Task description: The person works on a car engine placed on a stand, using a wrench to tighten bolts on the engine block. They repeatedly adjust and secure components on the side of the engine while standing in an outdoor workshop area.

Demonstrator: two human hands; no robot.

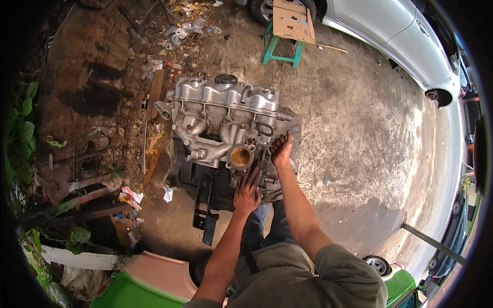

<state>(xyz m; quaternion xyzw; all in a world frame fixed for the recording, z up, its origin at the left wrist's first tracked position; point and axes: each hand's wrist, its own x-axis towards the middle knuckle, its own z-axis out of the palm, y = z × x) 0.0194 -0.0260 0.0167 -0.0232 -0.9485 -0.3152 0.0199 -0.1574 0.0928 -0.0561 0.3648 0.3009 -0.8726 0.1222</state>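
Observation:
A car engine (221,115) stands in front of me, with a silver valve cover (205,95) and a black oil cap (226,79) on top. On its near side runs a metal intake manifold (210,152) that ends in a round open port, brownish inside. My left hand (248,192) lies with stretched fingers against the engine's lower part, just below that port. At the engine's right end my right hand (281,149) is closed, thumb up. Whatever it may hold is hidden by its fingers. A black metal bracket (204,210) hangs from the engine's near side.
Beyond the engine, a green stool (270,51) carries a cardboard sheet (281,33) with small tools on it. A silver car (380,23) is parked at the back right. Litter and wooden boards (154,100) lie to the left. A green vehicle (136,290) is close behind me.

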